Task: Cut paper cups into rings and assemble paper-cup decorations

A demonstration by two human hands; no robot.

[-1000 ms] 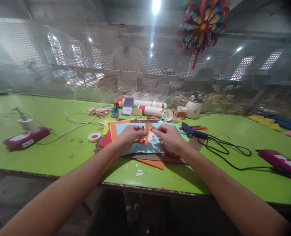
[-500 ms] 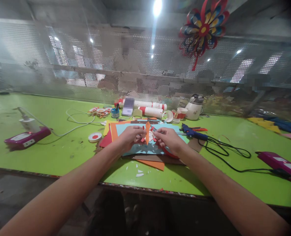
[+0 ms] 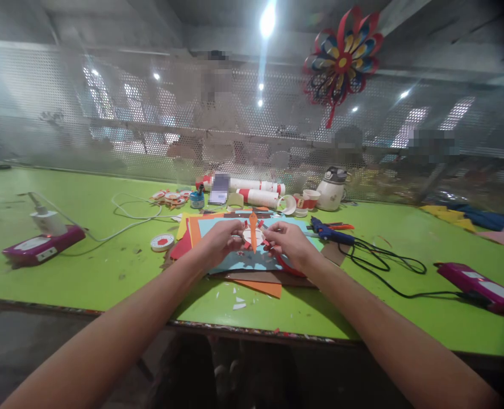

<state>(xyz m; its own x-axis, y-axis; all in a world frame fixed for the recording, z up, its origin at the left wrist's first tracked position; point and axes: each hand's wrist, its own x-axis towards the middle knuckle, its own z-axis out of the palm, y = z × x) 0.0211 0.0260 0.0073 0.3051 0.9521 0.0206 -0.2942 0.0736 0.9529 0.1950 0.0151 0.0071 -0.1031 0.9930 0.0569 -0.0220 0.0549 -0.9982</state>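
Observation:
A white paper disc with red tabs round its edge is held up over the stacked paper. A pointed orange paper strip stands upright across the middle of the disc. My left hand pinches the disc's left side with closed fingers. On the other side, my right hand has its fingers closed at the disc's right edge. Light blue paper lies beneath both hands, over orange, red and yellow sheets. A curved red thing shows partly under my right hand; its kind is hidden.
A blue glue gun with a black cable lies to the right, near a purple power strip. Another power strip is at left. One finished-looking disc, a blue jar, paper cups and a flask stand around.
The orange strip and disc have tilted, so more of the disc's white face shows between my hands. My hands stay at its sides. The whole view has shifted slightly.

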